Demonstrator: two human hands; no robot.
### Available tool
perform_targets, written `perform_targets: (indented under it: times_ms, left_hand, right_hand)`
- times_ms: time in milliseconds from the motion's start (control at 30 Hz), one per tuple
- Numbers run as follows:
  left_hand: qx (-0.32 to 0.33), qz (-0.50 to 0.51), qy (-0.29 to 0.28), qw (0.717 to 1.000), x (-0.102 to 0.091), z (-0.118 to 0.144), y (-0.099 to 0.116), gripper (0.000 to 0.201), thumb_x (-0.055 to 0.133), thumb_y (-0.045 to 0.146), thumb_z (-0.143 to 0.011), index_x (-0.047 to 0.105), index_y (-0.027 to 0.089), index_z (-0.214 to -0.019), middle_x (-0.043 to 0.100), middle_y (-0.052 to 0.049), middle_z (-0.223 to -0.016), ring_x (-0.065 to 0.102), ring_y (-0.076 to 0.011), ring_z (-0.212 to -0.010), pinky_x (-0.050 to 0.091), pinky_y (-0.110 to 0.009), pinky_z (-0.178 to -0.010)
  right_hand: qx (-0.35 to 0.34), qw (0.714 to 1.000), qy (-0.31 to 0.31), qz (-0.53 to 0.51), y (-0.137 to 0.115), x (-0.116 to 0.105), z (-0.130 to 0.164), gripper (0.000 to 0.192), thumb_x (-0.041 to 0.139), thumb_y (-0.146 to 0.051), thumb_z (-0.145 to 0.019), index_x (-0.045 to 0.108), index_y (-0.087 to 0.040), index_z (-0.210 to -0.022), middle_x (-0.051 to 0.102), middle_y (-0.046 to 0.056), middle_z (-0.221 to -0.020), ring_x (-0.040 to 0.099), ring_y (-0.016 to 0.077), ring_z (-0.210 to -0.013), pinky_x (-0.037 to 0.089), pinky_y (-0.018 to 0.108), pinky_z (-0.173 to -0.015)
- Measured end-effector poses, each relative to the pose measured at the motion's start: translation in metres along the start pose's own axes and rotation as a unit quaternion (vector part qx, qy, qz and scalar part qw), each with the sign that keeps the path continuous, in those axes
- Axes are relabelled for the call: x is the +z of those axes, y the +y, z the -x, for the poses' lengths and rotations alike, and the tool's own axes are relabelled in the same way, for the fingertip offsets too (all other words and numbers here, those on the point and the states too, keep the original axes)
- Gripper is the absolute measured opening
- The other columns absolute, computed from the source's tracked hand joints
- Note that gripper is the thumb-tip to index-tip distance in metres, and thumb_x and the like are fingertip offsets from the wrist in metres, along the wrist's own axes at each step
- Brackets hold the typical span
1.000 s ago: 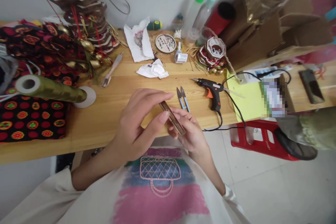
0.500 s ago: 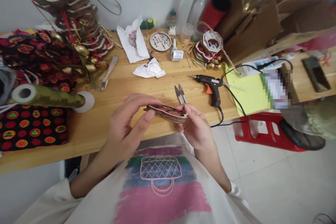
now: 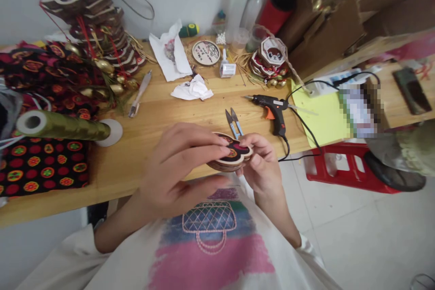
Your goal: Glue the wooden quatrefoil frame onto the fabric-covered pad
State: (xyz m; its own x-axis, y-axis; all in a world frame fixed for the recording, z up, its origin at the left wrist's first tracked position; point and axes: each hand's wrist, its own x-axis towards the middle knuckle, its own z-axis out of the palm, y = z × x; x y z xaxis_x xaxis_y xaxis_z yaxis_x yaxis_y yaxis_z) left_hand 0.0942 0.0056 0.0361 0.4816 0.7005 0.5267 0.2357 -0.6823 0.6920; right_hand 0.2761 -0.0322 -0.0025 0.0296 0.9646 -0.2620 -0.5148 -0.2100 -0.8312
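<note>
The right hand (image 3: 263,161) grips a flower-shaped wooden piece (image 3: 237,158) by its edge. The left hand (image 3: 183,167) is loose: its fingers touch the patterned top, and its thumb sticks out, away from the piece. The piece is held up by the front edge of the worktop (image 3: 118,158). Blue-handled snips (image 3: 234,129) lie just past it, near a black glue gun (image 3: 278,115).

Wood-rimmed cloth-faced ornament (image 3: 237,157), smooth wooden table (image 3: 115,163), glossy satiny roll (image 3: 71,126), matt paper tissue (image 3: 193,89)
</note>
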Motion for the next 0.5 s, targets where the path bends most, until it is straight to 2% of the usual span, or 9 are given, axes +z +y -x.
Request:
perform_targets:
  times_ms: [133, 367, 500]
  left_hand:
    - [0.036, -0.006, -0.009, 0.999, 0.0005, -0.0063, 0.0036, 0.017, 0.068, 0.024, -0.087, 0.06, 0.024, -0.102, 0.073, -0.004, -0.096, 0.067, -0.0173, -0.088, 0.057, -0.037, -0.081]
    - [0.047, -0.01, -0.019, 0.999, -0.0016, -0.0081, 0.0059, 0.012, 0.066, 0.028, -0.089, 0.06, 0.024, -0.098, 0.073, -0.002, -0.089, 0.067, -0.0158, -0.081, 0.057, -0.036, -0.073]
    - [0.042, -0.008, 0.006, 0.999, 0.0023, -0.0072, 0.0056, 0.013, 0.069, 0.026, -0.087, 0.061, 0.023, -0.096, 0.072, -0.001, -0.085, 0.066, -0.0152, -0.078, 0.056, -0.036, -0.072]
  right_hand:
    - [-0.002, 1.0, -0.011, -0.014, -0.0002, -0.0018, 0.0021, 0.037, 0.086, -0.054, -0.058, 0.071, -0.024, -0.074, 0.065, -0.005, -0.056, 0.049, 0.0058, -0.034, 0.043, 0.018, -0.034]
    - [-0.009, 0.998, -0.039, -0.047, 0.0005, -0.0012, 0.0043, 0.027, 0.085, -0.048, -0.065, 0.075, -0.026, -0.078, 0.065, -0.006, -0.056, 0.052, 0.0057, -0.035, 0.041, 0.015, -0.034]
    - [-0.009, 0.997, -0.048, -0.056, 0.0009, 0.0004, 0.0052, 0.024, 0.083, -0.046, -0.068, 0.075, -0.026, -0.079, 0.06, -0.006, -0.05, 0.052, 0.0063, -0.037, 0.043, 0.015, -0.037]
